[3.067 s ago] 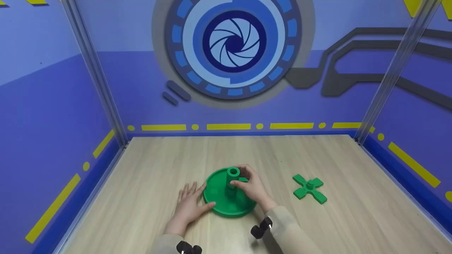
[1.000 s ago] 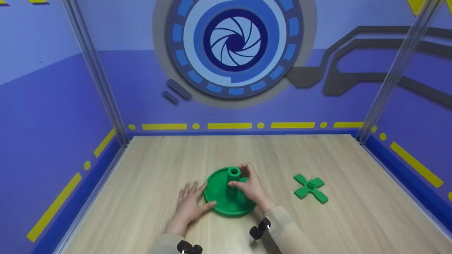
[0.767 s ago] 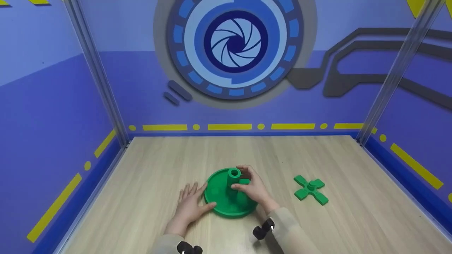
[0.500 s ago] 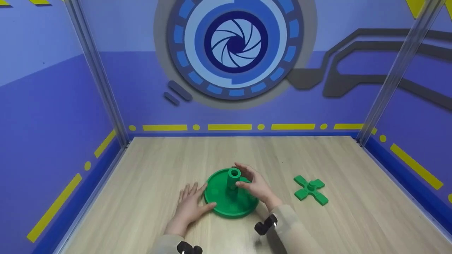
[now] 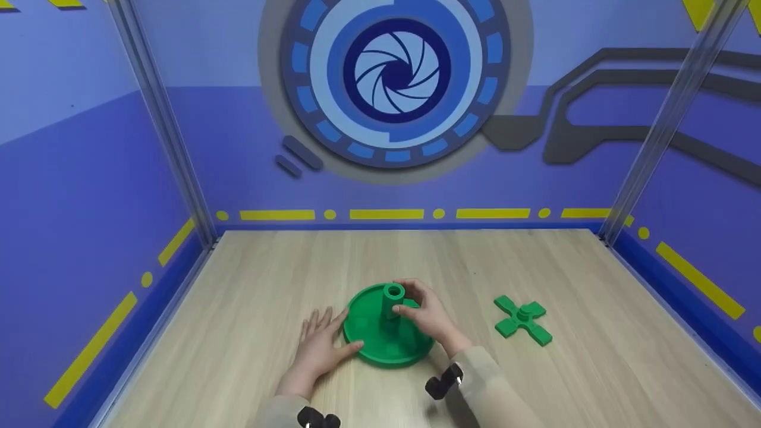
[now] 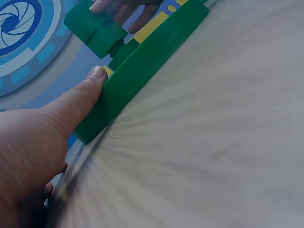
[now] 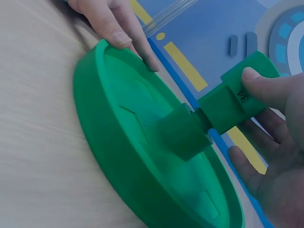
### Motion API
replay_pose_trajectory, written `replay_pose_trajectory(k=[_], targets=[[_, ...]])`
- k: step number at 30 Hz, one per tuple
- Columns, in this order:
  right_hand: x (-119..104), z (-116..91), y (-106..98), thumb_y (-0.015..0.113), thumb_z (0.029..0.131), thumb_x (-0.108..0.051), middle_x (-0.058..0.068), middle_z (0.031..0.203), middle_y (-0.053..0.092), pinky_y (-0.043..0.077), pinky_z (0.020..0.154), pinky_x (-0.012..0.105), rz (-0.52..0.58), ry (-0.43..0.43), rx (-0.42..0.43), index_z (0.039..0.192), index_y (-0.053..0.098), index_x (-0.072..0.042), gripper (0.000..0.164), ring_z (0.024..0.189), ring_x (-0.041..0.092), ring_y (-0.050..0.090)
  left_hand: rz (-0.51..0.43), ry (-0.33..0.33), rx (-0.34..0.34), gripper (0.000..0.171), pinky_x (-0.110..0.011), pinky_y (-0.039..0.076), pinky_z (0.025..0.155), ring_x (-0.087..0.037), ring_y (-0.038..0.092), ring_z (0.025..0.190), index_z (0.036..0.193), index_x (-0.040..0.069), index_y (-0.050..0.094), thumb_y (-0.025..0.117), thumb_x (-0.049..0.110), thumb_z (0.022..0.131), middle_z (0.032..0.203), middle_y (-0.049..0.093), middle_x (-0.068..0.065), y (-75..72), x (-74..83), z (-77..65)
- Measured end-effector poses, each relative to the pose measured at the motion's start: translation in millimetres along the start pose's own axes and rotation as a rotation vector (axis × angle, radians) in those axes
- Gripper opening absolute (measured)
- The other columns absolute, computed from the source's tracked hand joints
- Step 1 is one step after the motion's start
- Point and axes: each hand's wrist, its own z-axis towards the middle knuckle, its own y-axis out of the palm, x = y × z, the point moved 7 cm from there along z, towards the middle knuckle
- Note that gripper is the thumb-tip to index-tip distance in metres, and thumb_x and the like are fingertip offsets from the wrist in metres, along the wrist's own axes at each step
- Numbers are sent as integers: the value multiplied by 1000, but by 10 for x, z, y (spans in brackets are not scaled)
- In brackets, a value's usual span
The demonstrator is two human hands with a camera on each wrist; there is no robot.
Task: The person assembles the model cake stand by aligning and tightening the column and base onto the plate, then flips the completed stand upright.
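A round green dish (image 5: 371, 351) with a raised rim lies flat on the table, a short socket (image 7: 183, 133) standing at its centre. Above the socket stands a hollow green tube (image 5: 390, 301), marked with small characters in the right wrist view; a narrow neck shows between them. My right hand (image 5: 425, 312) holds the tube from the right, thumb on its near side and fingers behind it. At the dish's left edge, my left hand (image 5: 321, 345) rests with spread, straight fingers, its thumb (image 6: 92, 85) against the rim. A green four-armed cross piece (image 5: 523, 320) with a central stepped peg lies to the right.
Pale wooden table (image 5: 267, 267) underneath, enclosed by blue printed walls (image 5: 380, 190) at the back and sides. Metal posts (image 5: 172, 142) stand at the back corners. Both wrists carry small black devices (image 5: 445, 381) at the sleeves.
My right hand's fingers spread away from the tube half a second ago and now close round it again. The dish, the left hand and the cross piece stay in place.
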Motion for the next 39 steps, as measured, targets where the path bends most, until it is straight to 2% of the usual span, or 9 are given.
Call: replay_pose_trajectory(k=[9, 15, 20, 25, 30, 34, 39], targets=[[7, 3, -3, 82, 87, -10, 13, 126, 68, 44, 114, 58, -4, -27, 121, 128, 58, -5, 48, 124, 32, 61, 12, 2, 0, 88, -69, 5, 128, -54, 14, 156, 157, 15, 44, 75, 58, 87, 165, 30, -29, -7, 17, -6], [32, 6, 16, 86, 84, -16, 10, 124, 67, 46, 111, 60, -45, 0, 146, 126, 56, -7, 52, 119, 26, 62, 17, 8, 4, 87, -69, 7, 128, -55, 15, 155, 157, 15, 45, 76, 57, 87, 165, 31, -29, -1, 13, 2], [49, 7, 28, 88, 82, -19, 11, 121, 67, 47, 109, 61, -45, 4, 151, 123, 55, -8, 55, 117, 28, 62, 14, 5, 4, 87, -69, 6, 128, -55, 14, 156, 157, 15, 44, 76, 57, 87, 165, 31, -29, 8, 4, 3], [74, -9, 14, 87, 84, -22, 15, 131, 65, 45, 112, 64, -53, 10, 95, 136, 53, -9, 63, 123, 36, 61, 16, -6, -3, 88, -68, 6, 129, -53, 13, 157, 157, 16, 44, 75, 59, 87, 166, 29, -28, 14, -14, 5], [47, -3, -1, 79, 92, -16, 20, 150, 56, 36, 121, 63, 18, -3, -34, 152, 47, -6, 68, 140, 41, 52, 12, -6, 1, 89, -67, 6, 129, -54, 13, 157, 157, 17, 44, 75, 60, 86, 166, 30, -28, 15, -24, 16], [14, 12, 6, 71, 96, -8, 22, 156, 49, 33, 124, 60, 71, -5, -117, 155, 42, -2, 66, 145, 42, 46, 13, -9, 2, 89, -67, 5, 129, -53, 13, 157, 158, 17, 44, 75, 60, 86, 166, 30, -27, 17, -27, 17], [21, 21, 17, 67, 98, -5, 22, 153, 53, 34, 124, 59, 55, 12, -136, 152, 46, 0, 59, 145, 41, 47, 5, -14, -2, 89, -67, 5, 129, -53, 13, 157, 157, 16, 44, 76, 59, 86, 166, 30, -27, 30, -34, 14]])
